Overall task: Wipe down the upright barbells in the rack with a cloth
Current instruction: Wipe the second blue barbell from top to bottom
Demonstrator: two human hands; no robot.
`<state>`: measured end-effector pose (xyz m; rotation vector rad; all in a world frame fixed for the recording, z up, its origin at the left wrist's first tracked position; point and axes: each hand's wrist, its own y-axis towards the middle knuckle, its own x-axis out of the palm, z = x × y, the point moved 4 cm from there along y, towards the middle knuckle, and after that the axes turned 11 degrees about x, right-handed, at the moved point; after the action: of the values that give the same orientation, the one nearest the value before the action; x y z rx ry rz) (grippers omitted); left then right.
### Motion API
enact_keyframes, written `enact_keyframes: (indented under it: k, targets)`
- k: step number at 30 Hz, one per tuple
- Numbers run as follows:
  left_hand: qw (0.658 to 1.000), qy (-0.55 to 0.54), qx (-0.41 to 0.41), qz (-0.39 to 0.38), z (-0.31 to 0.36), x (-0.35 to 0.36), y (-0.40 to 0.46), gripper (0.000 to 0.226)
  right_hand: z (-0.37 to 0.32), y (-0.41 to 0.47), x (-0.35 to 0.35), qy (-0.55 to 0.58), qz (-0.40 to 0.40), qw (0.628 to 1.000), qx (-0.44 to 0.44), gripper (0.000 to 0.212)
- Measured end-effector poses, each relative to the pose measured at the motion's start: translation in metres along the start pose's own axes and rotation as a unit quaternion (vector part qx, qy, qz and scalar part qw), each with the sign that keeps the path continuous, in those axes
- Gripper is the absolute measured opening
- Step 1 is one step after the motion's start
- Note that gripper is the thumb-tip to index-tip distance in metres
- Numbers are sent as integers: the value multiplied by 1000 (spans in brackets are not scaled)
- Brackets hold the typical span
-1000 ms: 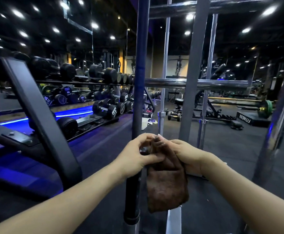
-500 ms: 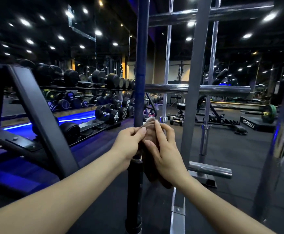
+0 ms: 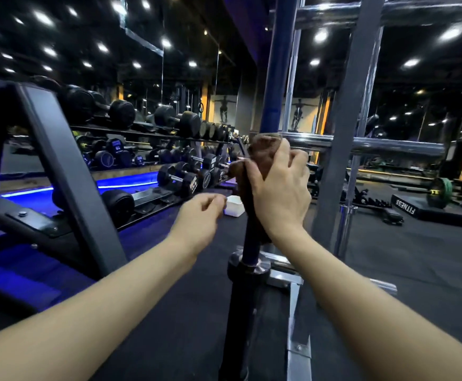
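Head view. At centre frame the right hand (image 3: 279, 188) wrapped the brown cloth (image 3: 263, 158) around the nearest upright barbell (image 3: 275, 78), a dark blue shaft running from the top edge down to its collar (image 3: 249, 266) in the lower centre. Fingers curled round cloth and bar together, so that the fabric met the shaft on all sides; this grip appeared suited to sliding the cloth along the bar's length. The left hand (image 3: 199, 215), just left of centre, hung clear of the bar with fingers loosely curled and holding nothing, apparently leaving the wiping to one hand. Further upright barbells, chromed (image 3: 290, 86), stood behind in the rack (image 3: 361, 144), whose horizontal chrome rails kept them vertical and separated. A white container (image 3: 234, 206) sat on the floor beyond the left hand; rows of dumbbells (image 3: 175, 122) filled the left of the frame.
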<state>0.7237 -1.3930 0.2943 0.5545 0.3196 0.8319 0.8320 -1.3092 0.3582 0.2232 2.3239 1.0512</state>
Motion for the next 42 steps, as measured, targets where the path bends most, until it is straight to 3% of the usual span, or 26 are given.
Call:
enact_keyframes:
  k: [7,11,14,22,29,37,40,42]
  targets:
    - [995,85,-29,-42,-39,10,-25,14,41,-50,16,-114,-108,987,-33,68]
    - [990,107,-38,-83,-45,14,-36,19,10,-13,-1,-41,-36,998,-24,60]
    - [989,100,-54,-91,-54,16,-38,25,-1,-1,2,-27,-6,1000,-15,66]
    - [975,191,-31,-110,-57,18,-36,23,52,-53,26,-118,-146,982,-33,60]
    - [973,195,-33,-120,-55,17,-35,18,26,-10,14,-27,-29,998,-45,49]
    - [962,234,3,-141,-53,18,-34,17,66,-55,38,-160,-144,975,-58,55]
    - [959,243,1,-143,-49,19,-35,16,61,-48,24,-8,-153,988,-13,47]
    - [960,239,-6,-144,-49,19,-35,12,49,-33,3,124,-101,987,-3,36]
